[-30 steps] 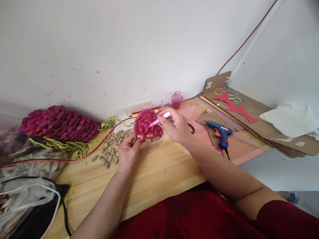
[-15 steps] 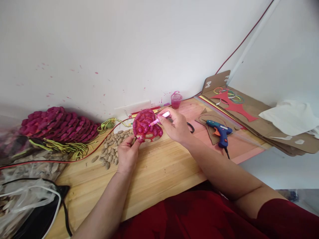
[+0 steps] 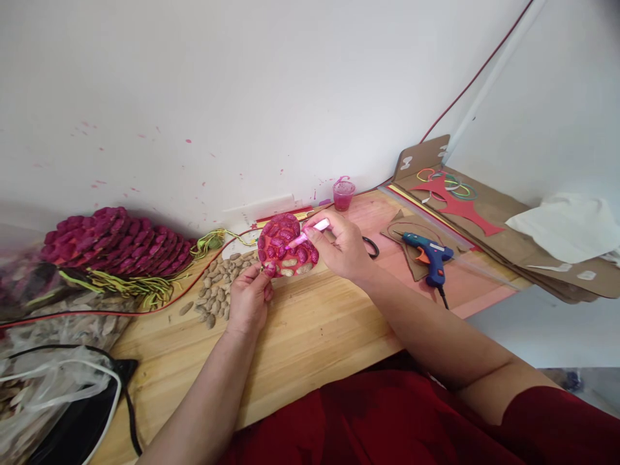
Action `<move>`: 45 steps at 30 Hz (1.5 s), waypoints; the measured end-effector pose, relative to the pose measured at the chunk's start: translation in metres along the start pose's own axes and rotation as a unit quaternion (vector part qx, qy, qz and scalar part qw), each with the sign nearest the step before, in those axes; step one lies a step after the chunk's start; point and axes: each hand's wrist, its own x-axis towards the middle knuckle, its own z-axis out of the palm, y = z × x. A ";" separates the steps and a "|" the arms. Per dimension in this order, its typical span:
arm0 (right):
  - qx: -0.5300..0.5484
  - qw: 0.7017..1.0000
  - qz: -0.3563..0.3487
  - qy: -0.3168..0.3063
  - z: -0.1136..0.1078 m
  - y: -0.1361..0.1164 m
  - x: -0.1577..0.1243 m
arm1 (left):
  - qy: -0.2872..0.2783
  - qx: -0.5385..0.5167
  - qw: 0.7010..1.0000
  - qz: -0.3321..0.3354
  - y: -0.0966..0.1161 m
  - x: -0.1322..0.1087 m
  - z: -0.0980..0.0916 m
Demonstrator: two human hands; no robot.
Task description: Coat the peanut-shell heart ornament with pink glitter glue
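Note:
My left hand (image 3: 248, 298) pinches the lower edge of a round red disc (image 3: 287, 245) covered with shells, most of them painted magenta and a few bare along the bottom. It holds the disc tilted up above the wooden table (image 3: 310, 336). My right hand (image 3: 343, 247) grips a small pink brush (image 3: 310, 232), whose tip touches the shells near the disc's middle. A heap of unpainted shells (image 3: 216, 290) lies on the table just left of my left hand.
A pile of painted magenta pieces (image 3: 111, 242) with yellow-green strands lies far left. A cup of pink paint (image 3: 343, 194) stands by the wall. Scissors (image 3: 371, 247), a blue glue gun (image 3: 429, 256), cardboard sheets (image 3: 489, 219) and a plastic bag (image 3: 43, 387) surround the work spot.
The disc has tilted slightly and the brush tip has shifted a little over the shells. Both hands stay in nearly the same place.

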 end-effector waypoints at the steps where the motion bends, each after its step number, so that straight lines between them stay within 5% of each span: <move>1: 0.002 1.000 -0.008 0.000 0.000 0.000 0.000 | -0.002 -0.003 1.000 -0.004 0.000 0.000 0.000; 31: -0.152 0.986 -0.067 -0.036 0.002 -0.012 -0.008 | 0.009 0.011 1.000 -0.005 -0.002 0.000 0.000; 45: -0.115 0.992 -0.051 -0.016 -0.001 -0.006 -0.004 | -0.002 0.011 1.000 -0.020 0.000 -0.001 0.000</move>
